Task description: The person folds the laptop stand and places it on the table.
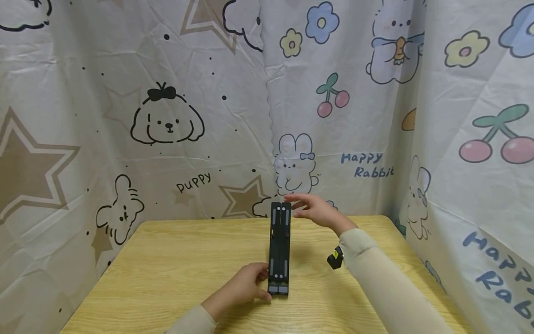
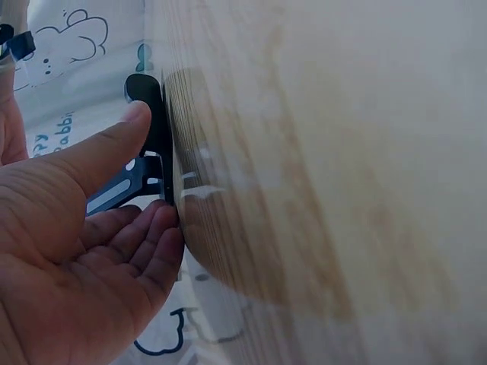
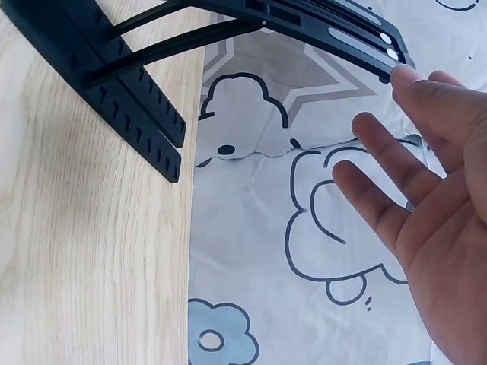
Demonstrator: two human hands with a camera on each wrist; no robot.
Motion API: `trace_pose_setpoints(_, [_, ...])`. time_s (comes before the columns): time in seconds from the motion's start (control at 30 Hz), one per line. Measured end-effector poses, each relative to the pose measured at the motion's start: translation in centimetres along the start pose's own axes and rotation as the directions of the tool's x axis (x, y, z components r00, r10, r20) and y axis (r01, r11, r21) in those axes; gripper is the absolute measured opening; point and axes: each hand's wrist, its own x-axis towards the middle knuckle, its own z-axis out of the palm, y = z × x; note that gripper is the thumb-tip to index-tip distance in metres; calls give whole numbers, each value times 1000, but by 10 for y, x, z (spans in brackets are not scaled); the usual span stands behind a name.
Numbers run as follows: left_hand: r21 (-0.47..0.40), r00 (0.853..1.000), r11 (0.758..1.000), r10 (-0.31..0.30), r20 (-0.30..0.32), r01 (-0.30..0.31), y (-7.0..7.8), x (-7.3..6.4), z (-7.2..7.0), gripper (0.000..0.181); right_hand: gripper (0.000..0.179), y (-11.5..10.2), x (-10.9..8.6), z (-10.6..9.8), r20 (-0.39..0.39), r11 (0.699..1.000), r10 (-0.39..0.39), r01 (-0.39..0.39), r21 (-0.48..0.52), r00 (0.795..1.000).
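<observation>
A black folding laptop stand point(image 1: 279, 241) stands raised on the table, its two narrow rails close together, with grey pads along them. At its near, low end my left hand point(image 1: 246, 285) grips the base. In the left wrist view the thumb lies on the stand's end point(image 2: 144, 106) and the curled fingers are at its other side. My right hand point(image 1: 314, 211) is at the raised far end, fingertips at the top corner. Seen from the right wrist, one fingertip touches that corner, while other fingers point(image 3: 373, 198) extend loosely apart. Slotted base rails and slanting struts point(image 3: 175, 49) show beneath.
The stand is on a wood-grain table point(image 1: 187, 260). Behind the far edge and at both sides hangs a pale printed curtain point(image 1: 233, 139). A small black device point(image 1: 335, 258) is strapped at the right sleeve point(image 1: 375, 264).
</observation>
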Motion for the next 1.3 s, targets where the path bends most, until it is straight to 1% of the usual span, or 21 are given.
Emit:
trace_pose_setpoints(0.17, [22, 1000, 1000, 8, -25, -7, -2, 2, 2, 75, 51, 0, 6, 2, 4, 1000, 19, -19, 5, 1000])
trace_pose_setpoints(0.3, [18, 999, 1000, 7, -38, -6, -3, 2, 1, 73, 49, 1, 10, 5, 2, 999, 36, -36, -1, 999])
trace_pose_setpoints(0.5, [17, 999, 1000, 24, -33, -24, -5, 7, 2, 68, 46, 4, 7, 3, -34, 999, 47, -48, -15, 998])
trace_pose_setpoints(0.57, [21, 999, 999, 27, -29, -27, -5, 8, 1, 68, 47, 4, 5, 2, -47, 998, 50, -51, -19, 998])
trace_pose_setpoints(0.77, [12, 1000, 1000, 0, -12, 0, -7, 8, -3, 67, 47, 4, -1, 0, -64, 998, 57, -59, -31, 996])
trace_pose_setpoints(0.93, [-1, 1000, 1000, 23, 12, -23, -9, 10, -9, 66, 45, 7, -6, -3, -93, 997, 51, -56, -51, 994])
trace_pose_setpoints(1.03, [0, 999, 1000, 27, 31, -27, -12, 12, -14, 64, 45, 9, -9, -5, -110, 997, 53, -60, -57, 992])
trace_pose_setpoints(1.13, [-2, 998, 999, 39, 47, -39, -16, 14, -19, 61, 46, 10, -11, -6, -123, 996, 55, -63, -56, 991])
trace_pose_setpoints(1.3, [-38, 996, 998, 45, 74, -42, -23, 17, -26, 57, 46, 10, -16, -8, -131, 997, 70, -75, -35, 989])
